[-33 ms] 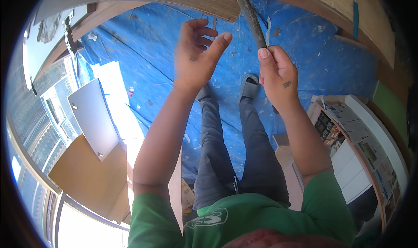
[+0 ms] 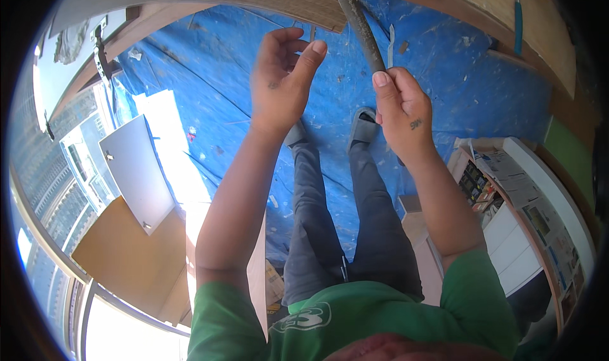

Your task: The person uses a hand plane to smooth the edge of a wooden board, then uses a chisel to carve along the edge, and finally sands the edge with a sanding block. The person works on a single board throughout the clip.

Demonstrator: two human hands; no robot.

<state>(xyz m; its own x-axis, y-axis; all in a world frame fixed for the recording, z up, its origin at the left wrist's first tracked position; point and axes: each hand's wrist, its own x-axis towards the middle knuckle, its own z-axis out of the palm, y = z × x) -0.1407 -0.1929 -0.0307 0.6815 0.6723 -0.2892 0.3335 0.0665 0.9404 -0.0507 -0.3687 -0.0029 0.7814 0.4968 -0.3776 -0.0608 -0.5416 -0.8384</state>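
My right hand [image 2: 399, 110] grips a dark, speckled rod [image 2: 361, 28], whose pale top end lies at the edge of a brown wooden board [image 2: 292, 6] overhead in the view. My left hand [image 2: 282, 88] is open to the left of the rod, fingers loosely bent and holding nothing, just below that board. A grey metal bar [image 2: 391, 41] shows to the right of the rod.
A blue dirty sheet [image 2: 469, 88] covers the floor around my sandalled feet. At left stand a white panel [image 2: 133, 171], tan boards [image 2: 127, 266] and a window frame [image 2: 44, 234]. A cabinet with papers [image 2: 533, 215] is at right. A teal-handled tool [image 2: 518, 28] hangs upper right.
Both my hands have shifted slightly left, and the left one a little upward. The rod has tilted and moved slightly left with my right hand.
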